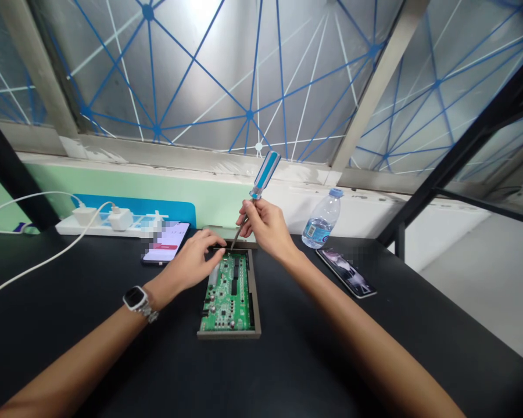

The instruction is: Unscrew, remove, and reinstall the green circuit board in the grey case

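A green circuit board (224, 296) lies in a shallow grey-brown metal casing (229, 335) on the black table. My right hand (265, 225) is closed round the shaft of a screwdriver (265, 173) with a blue-and-clear striped handle. The tool leans to the upper right, its tip down at the board's far end; whether it sits on a screw is too small to tell. My left hand (196, 258) rests by the far left corner of the casing, thumb and fingers apart, the fingertips close to the screwdriver's tip.
A lit phone (165, 244) lies left of my left hand, before a white power strip (108, 223) with plugged-in chargers and a trailing white cable (47, 257). Right of my right hand stand a water bottle (322, 220) and, nearer, a second phone (346, 271). A wall and windows rise behind.
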`<state>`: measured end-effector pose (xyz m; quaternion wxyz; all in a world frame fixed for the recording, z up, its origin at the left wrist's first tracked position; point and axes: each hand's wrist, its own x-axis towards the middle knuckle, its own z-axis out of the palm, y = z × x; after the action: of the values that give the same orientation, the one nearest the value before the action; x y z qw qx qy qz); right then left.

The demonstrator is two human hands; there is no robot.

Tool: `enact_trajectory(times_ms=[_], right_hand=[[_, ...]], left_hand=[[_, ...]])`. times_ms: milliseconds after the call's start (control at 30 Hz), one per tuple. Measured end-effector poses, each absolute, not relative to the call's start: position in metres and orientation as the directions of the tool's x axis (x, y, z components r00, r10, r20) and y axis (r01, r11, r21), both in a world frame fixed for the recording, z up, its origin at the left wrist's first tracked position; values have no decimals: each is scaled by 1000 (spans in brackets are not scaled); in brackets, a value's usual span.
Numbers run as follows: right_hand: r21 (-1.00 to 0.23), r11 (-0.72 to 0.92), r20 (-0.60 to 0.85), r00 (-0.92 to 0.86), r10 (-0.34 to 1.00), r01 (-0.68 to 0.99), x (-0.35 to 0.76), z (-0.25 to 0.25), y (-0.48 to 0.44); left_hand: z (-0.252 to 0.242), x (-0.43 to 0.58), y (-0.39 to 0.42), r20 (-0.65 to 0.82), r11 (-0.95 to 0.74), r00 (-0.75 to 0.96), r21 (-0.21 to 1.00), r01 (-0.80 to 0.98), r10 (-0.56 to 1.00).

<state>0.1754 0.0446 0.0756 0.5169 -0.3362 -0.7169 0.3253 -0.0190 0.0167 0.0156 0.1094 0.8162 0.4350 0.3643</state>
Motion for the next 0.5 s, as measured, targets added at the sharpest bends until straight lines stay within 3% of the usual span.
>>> enact_trajectory(times_ms=[100, 233, 500], right_hand=[[-818, 557, 524, -212, 825, 144, 178, 77, 47], [-827, 544, 510, -221, 832, 141, 178, 74, 48], [-825, 545, 496, -270, 825, 148, 171, 65, 46]], left_hand=[[13, -26, 32, 498, -614, 384, 466, 637, 777], [4, -28, 45, 375, -569, 428, 519, 638, 822], [-3, -22, 34, 400, -539, 363, 581, 609, 841]])
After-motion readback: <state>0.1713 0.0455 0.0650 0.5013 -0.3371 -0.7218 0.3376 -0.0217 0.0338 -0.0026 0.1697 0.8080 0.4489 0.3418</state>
